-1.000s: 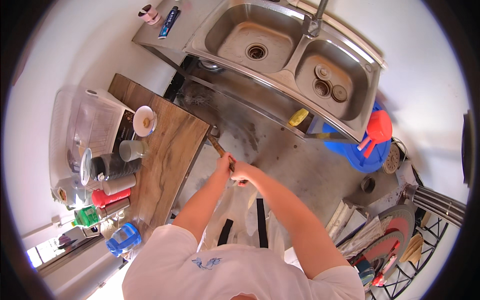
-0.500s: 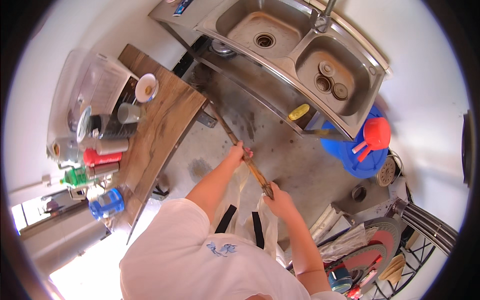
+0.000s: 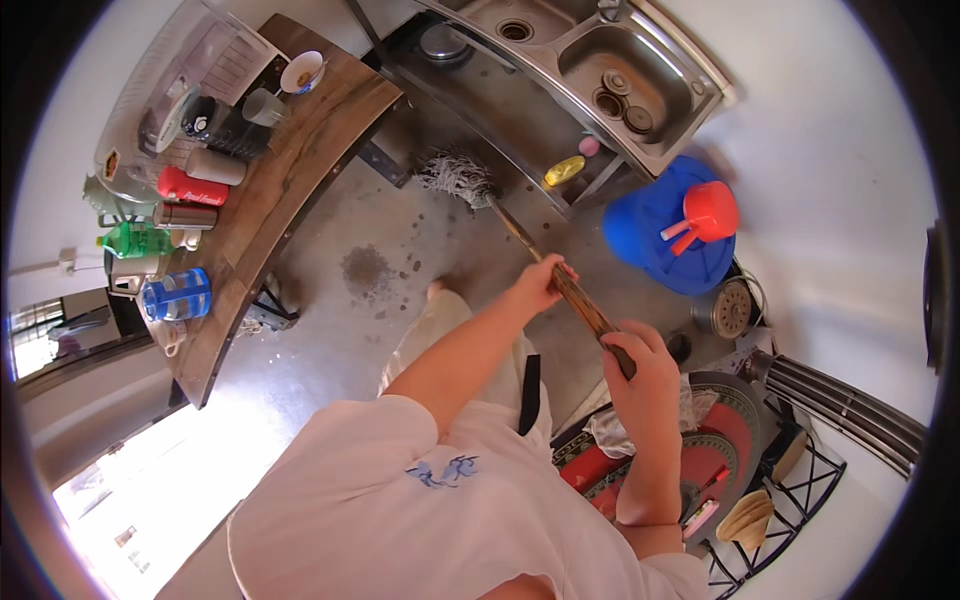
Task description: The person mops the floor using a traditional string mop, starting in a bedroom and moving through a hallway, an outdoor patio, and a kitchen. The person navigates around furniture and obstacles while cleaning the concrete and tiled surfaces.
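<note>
A: What sits furthest left?

B: A wooden table (image 3: 300,160) with a red flask (image 3: 193,186), a green bottle (image 3: 135,240), a blue jar (image 3: 176,295), a cup (image 3: 262,106) and a small bowl (image 3: 301,72), all well apart from the hands.

A: And the mop?

B: Its stringy head (image 3: 455,176) lies on the concrete floor (image 3: 340,330), just before the shelf under the steel sink (image 3: 620,70). The wooden handle (image 3: 560,280) slants down and right toward the person.

A: How is it held?

B: The left hand (image 3: 540,285) is wrapped shut around the middle of the handle, the right hand (image 3: 640,365) closed around its upper end. I'd judge the spread grip gives leverage for pushing the head along the floor.

A: Anything in the way?

B: A dark stain (image 3: 365,268) lies near the mop head. To the right stand a blue bin (image 3: 660,245) with a red scoop (image 3: 705,212) on its lid, and a wire rack (image 3: 800,470), both close to the handle's swing.
</note>
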Action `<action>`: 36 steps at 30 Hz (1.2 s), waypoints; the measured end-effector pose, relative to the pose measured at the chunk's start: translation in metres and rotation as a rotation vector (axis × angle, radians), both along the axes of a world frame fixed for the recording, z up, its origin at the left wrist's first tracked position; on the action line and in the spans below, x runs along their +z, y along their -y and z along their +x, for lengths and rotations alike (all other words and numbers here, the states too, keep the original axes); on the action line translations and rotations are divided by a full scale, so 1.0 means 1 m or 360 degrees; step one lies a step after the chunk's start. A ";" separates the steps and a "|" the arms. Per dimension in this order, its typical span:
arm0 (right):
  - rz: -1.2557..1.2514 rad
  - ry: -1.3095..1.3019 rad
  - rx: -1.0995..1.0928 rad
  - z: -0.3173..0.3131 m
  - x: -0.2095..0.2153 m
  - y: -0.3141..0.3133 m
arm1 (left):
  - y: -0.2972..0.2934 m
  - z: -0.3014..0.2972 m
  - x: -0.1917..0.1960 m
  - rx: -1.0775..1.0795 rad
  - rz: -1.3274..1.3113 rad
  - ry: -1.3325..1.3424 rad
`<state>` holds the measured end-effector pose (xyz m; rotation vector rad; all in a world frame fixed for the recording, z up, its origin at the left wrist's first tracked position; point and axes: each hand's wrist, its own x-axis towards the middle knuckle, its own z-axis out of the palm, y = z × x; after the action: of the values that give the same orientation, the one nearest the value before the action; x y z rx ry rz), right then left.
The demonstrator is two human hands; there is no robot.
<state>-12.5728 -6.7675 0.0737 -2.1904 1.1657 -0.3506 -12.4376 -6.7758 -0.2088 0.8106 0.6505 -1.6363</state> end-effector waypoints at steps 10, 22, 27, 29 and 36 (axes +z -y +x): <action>-0.0242 0.1280 0.0718 0.138 -0.047 -0.114 | -0.115 0.115 0.018 -0.0054 -0.0017 -0.0081; -0.0065 0.1177 0.1253 0.303 -0.050 -0.347 | -0.379 0.278 0.017 0.0392 0.0040 0.0085; 0.0270 0.1116 0.1689 0.335 -0.082 -0.413 | -0.490 0.325 -0.030 0.0884 0.0076 -0.0007; 0.0393 0.1041 0.1833 0.335 -0.102 -0.423 | -0.528 0.333 -0.045 0.1028 0.0058 0.0060; 0.0876 0.0983 0.1636 0.333 -0.164 -0.408 | -0.563 0.343 -0.067 0.1273 0.0417 0.0226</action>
<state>-12.2401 -6.3595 -0.0898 -1.7021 -0.2338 -0.1839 -12.0948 -6.2132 -0.2762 0.7103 0.9470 -0.7733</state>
